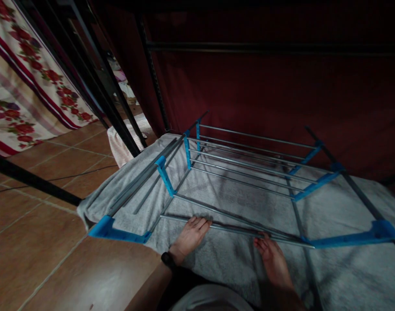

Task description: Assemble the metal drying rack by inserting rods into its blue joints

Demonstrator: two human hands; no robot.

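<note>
And here, nearest of all, the left hand (192,231), wearing a black band at the wrist, is laying its fingers together over a long, thin, grey metal rod (174,218), while the right hand (272,255) is bending its fingers against the same rod farther along; whether either is closing right around it, I cannot tell. That rod is running crosswise just above a fuzzy grey blanket (352,276), its right end meeting a second rod beside a long blue plastic bracket (349,239). Beyond the hands, a rack of grey metal tubes and blue plastic joints (249,164) is standing on the blanket, several parallel bars spanning its far part. Brown floor tiles (64,242) are showing at the left, slim black metal posts (119,129) are rising past them, a flower-patterned cloth (29,86) is hanging beyond, and dark red fabric (265,90) is filling the back.
</note>
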